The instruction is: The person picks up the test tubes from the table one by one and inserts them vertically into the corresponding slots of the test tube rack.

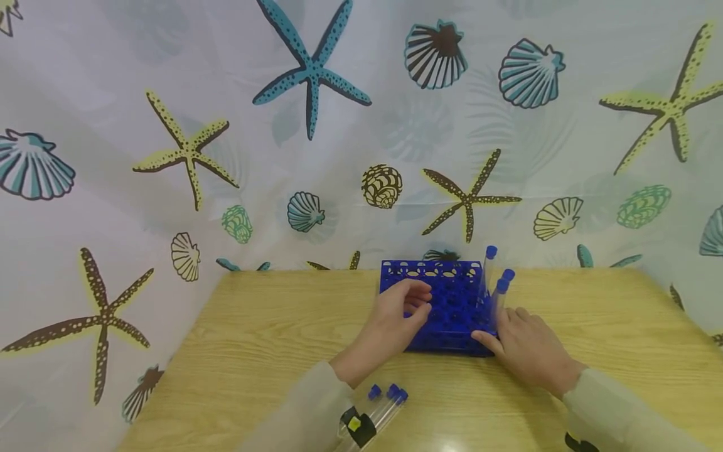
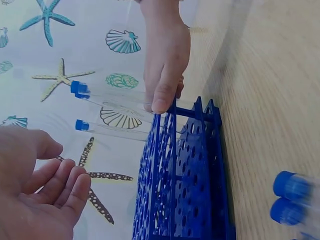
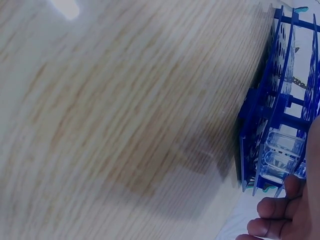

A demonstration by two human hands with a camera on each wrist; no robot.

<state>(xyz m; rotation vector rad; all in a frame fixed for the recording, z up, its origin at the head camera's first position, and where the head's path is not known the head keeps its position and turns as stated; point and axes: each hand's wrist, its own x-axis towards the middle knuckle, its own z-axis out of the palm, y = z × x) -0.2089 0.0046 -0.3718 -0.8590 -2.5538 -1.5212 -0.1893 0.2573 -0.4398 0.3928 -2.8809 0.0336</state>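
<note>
A blue test tube rack [image 1: 446, 339] with rows of round holes stands on the table against the patterned backdrop. Three clear test tubes [image 1: 484, 279] with blue caps stand in its right end; their rounded bottoms [image 3: 281, 160] show through the frame in the right wrist view. My right hand [image 1: 531, 351] grips that end, the thumb over the rack's edge and the fingers along its side. Over the rack's left part hovers my left hand [image 1: 392, 320], fingers loosely bent; the left wrist view shows nothing in its palm.
Several capped test tubes [image 1: 390, 411] lie on the wooden table [image 1: 271, 333] in front of the rack, partly hidden by my left sleeve [image 1: 307, 408]. A cloth [image 1: 339, 150] printed with starfish and shells hangs behind and beside the table.
</note>
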